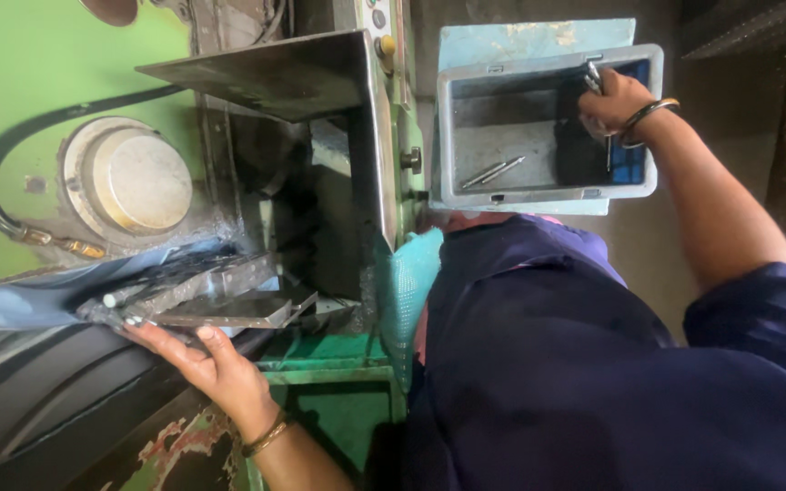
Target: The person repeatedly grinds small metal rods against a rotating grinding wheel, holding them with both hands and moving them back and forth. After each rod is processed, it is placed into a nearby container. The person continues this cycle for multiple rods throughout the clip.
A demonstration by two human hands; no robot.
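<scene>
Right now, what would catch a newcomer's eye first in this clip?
The right hand reaching into a grey plastic crate at upper right, gripping a thin metal rod; two more rods lie on the crate floor. At lower left, the left hand touches shiny metal strips beside the green machine.

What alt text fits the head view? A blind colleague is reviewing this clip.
A person's right hand reaches into a grey plastic crate and grips thin metal rods, while the left hand rests against stacked metal strips at a green machine. Two more loose rods lie in the crate.
</scene>
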